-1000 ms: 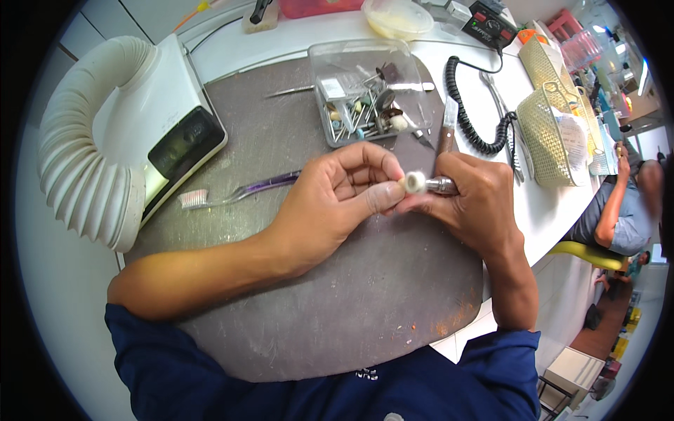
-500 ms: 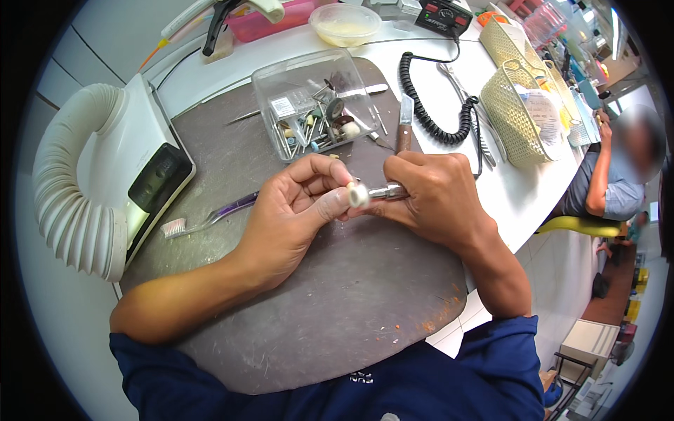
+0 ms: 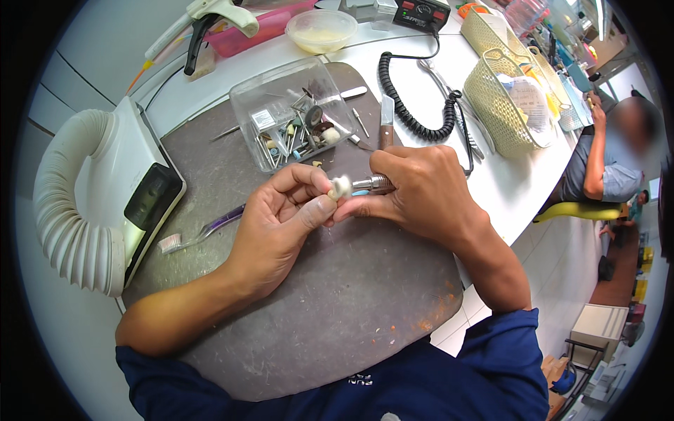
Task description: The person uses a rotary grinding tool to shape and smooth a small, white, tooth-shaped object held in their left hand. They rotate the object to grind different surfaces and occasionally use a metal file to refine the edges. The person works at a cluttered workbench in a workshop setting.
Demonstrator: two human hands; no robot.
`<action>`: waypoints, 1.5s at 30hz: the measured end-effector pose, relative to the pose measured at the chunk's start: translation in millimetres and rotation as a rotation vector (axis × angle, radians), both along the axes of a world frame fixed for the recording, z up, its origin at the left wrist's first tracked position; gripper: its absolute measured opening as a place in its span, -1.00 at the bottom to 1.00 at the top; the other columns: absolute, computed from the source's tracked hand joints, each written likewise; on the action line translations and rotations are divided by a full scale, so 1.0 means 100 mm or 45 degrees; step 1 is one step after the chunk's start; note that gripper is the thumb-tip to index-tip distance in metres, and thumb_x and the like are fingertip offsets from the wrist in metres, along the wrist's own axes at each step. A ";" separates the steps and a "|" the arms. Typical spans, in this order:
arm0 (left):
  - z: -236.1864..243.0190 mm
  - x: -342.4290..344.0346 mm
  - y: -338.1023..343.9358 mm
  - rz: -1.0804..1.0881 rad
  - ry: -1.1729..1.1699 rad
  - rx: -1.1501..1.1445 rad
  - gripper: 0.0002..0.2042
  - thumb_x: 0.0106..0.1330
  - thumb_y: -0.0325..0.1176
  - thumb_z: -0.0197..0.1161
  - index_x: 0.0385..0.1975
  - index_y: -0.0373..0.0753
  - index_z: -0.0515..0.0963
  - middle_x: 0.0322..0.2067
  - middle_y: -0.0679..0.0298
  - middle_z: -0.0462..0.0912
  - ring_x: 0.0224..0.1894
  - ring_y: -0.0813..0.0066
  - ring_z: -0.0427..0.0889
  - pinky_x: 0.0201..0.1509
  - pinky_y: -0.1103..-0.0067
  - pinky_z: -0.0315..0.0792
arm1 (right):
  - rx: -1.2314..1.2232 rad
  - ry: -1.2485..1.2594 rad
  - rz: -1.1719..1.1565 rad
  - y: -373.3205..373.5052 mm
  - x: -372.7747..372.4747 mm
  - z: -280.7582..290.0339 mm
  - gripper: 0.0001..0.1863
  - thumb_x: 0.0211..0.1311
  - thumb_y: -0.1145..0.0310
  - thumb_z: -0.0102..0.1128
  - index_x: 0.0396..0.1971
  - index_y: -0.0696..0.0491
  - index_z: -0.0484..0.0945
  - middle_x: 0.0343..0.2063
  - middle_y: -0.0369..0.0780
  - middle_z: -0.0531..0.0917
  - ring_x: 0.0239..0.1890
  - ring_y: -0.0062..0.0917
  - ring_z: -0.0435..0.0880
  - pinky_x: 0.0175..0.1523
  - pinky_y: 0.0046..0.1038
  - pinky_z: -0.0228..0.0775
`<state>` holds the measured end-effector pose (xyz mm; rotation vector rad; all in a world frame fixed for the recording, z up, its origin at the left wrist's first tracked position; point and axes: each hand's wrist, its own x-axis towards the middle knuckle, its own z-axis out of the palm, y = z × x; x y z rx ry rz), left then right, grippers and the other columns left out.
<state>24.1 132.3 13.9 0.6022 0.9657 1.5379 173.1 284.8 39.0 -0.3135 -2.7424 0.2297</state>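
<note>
1. A small pale piece (image 3: 331,194) is pinched at the fingertips (image 3: 324,204) of the left hand (image 3: 272,226), above a grey board (image 3: 337,316); its outline is mostly hidden.
2. A silver handpiece (image 3: 373,184) is gripped in the curled right hand (image 3: 425,184), its round white tip (image 3: 342,186) blurred beside the piece; contact cannot be told.
3. Beyond, a clear box (image 3: 284,81) of bits (image 3: 300,135) is set; a toothbrush (image 3: 225,219) is partly covered by the left hand.

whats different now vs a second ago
The view shifted, so the clear plastic box and toothbrush sit further left and lower, and more of the white pistol-shaped tool shows. Nothing was visibly released: left hand still pinches a pale piece, right hand the rotary handpiece.
</note>
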 end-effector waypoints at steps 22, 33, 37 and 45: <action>0.01 0.02 0.01 0.011 0.022 -0.007 -0.84 0.32 -0.43 0.29 -0.20 -0.19 0.44 -0.25 0.38 0.55 -0.19 0.69 0.52 -0.03 0.68 0.39 | 0.000 -0.002 0.009 0.03 0.00 -0.04 -0.29 0.02 -0.35 0.20 -0.76 0.10 0.47 -0.76 -0.17 0.56 -0.71 -0.34 0.60 -0.57 -0.37 0.38; -0.03 0.01 0.01 0.018 0.024 0.063 -0.85 0.36 -0.47 0.23 -0.15 -0.27 0.45 -0.19 0.30 0.59 -0.17 0.66 0.55 -0.05 0.69 0.43 | 0.014 0.010 0.022 0.02 0.00 -0.05 -0.29 0.02 -0.35 0.20 -0.75 0.10 0.48 -0.76 -0.17 0.56 -0.70 -0.34 0.60 -0.57 -0.37 0.38; -0.06 0.00 0.00 0.022 0.012 0.078 -0.85 0.35 -0.48 0.24 -0.16 -0.26 0.46 -0.19 0.31 0.59 -0.16 0.66 0.55 -0.05 0.70 0.43 | 0.005 0.028 0.019 0.02 -0.01 -0.07 -0.28 0.01 -0.37 0.19 -0.76 0.10 0.48 -0.76 -0.17 0.56 -0.70 -0.34 0.60 -0.57 -0.37 0.38; -0.04 0.00 0.01 0.026 0.052 0.046 -0.86 0.35 -0.48 0.23 -0.16 -0.26 0.46 -0.20 0.32 0.59 -0.15 0.69 0.55 -0.05 0.72 0.43 | 0.018 0.009 0.006 0.02 0.00 -0.05 -0.26 -0.01 -0.40 0.18 -0.76 0.11 0.48 -0.76 -0.17 0.56 -0.71 -0.34 0.60 -0.57 -0.37 0.38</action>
